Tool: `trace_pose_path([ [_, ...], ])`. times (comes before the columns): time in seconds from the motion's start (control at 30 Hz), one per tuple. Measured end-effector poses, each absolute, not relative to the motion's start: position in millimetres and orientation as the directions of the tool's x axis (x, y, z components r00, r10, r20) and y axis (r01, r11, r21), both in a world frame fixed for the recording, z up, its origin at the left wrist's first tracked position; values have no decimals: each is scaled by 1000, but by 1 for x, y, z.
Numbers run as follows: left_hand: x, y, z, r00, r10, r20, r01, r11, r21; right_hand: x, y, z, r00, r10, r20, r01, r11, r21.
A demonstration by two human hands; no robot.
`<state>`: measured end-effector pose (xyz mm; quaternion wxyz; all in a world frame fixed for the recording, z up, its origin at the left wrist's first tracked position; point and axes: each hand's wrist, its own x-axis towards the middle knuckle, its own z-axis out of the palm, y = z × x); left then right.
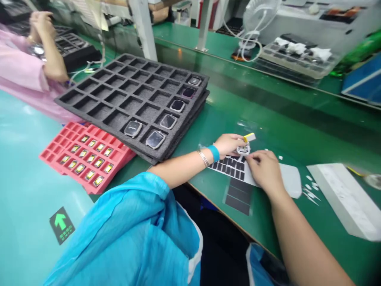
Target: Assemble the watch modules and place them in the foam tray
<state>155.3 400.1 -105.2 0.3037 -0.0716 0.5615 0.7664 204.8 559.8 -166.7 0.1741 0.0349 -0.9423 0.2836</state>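
My left hand [228, 144], wearing a teal wristband, is closed around a small pale smartwatch case [243, 149]. A yellow and white battery [250, 137] sticks up at the case's far side. Close against the case, my right hand [266, 170] has its thumb and finger pinched together; what they hold is too small to make out. Beneath both hands lies a white sheet of small black stickers [229, 167], partly covered by the right hand. A sheet of wider black strips [239, 194] lies nearer the table edge.
Stacked black foam trays [143, 113] at left hold several watches. A red tray [89, 157] with battery-like yellow parts juts past the table edge. Right of my hands are white scraps [311, 190] and a long white block [345, 198]. A co-worker's pink sleeve [24, 67] is far left.
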Motion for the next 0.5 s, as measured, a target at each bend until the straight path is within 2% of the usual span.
trace_pose_path([
  [0.13,158,400,-102,-823,377,-426,-515,-175,839,219,556,-150,-896,-66,439,-304,811,-499],
  [0.2,158,401,-102,-829,379,-411,-494,-150,857,231,555,-136,-856,-31,517,-348,773,-530],
  [0.27,160,403,-102,-847,374,-378,-451,-127,884,242,554,-124,-821,68,566,-353,718,-599],
  [0.37,165,404,-101,-859,406,-312,-385,-109,917,250,552,-116,-840,210,500,-313,565,-763],
  [0.5,171,404,-101,-804,519,-289,-382,-78,921,247,554,-120,-900,238,366,-237,438,-867],
])
